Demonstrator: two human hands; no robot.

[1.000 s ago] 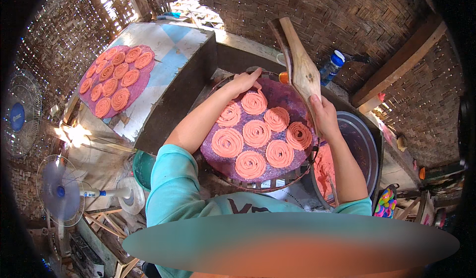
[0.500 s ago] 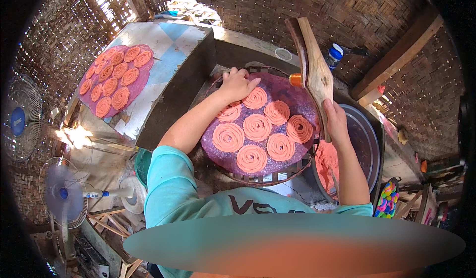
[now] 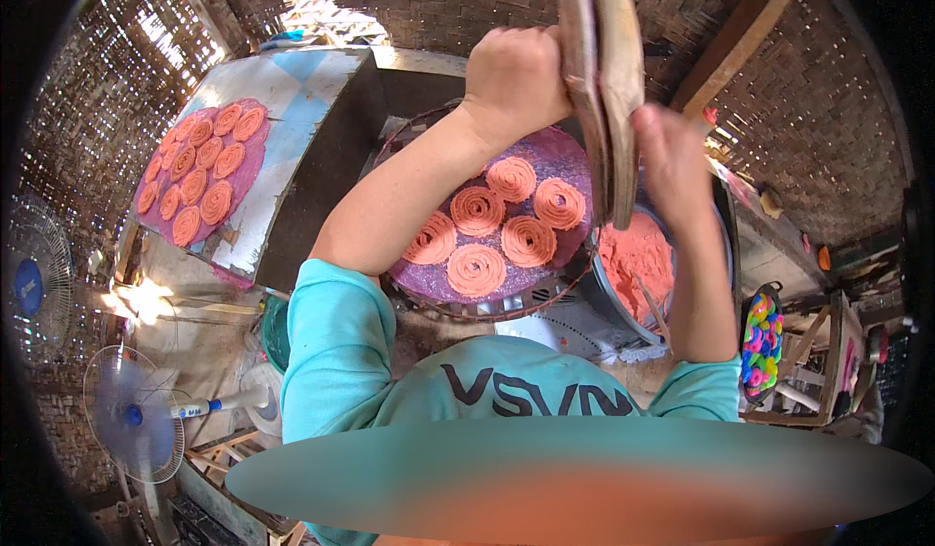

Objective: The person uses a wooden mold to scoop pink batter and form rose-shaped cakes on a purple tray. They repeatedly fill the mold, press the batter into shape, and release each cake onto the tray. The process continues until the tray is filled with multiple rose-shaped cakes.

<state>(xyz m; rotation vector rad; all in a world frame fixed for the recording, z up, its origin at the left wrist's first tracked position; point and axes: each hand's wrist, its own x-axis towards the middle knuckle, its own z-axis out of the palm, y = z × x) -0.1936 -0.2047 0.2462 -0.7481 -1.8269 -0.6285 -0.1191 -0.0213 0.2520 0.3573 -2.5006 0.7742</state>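
A two-board wooden hand press (image 3: 619, 69) is raised over the right side of a round woven tray (image 3: 458, 312). My left hand (image 3: 516, 78) is closed in a fist against its left side; the fingers' far side and the orange cylinder are out of sight. On the opposite side my right hand (image 3: 674, 161), a little blurred, grips the other board. Below, a purple mesh sheet (image 3: 570, 161) covers the tray and carries several coiled orange-pink dough rosettes (image 3: 476, 271). My left forearm hides some of them.
A grey tub of orange-pink dough (image 3: 633, 263), with a stick in it, stands right of the tray. At left, a second purple sheet of rosettes (image 3: 200, 161) lies on a blue-and-white box top (image 3: 302, 83). Fans (image 3: 134, 414) stand at lower left; a multicoloured bag (image 3: 763, 341) hangs at right.
My left hand has left the tray's far-left edge and moved up and right to the press. The press has turned more upright in view and shifted. The head view has shifted slightly.
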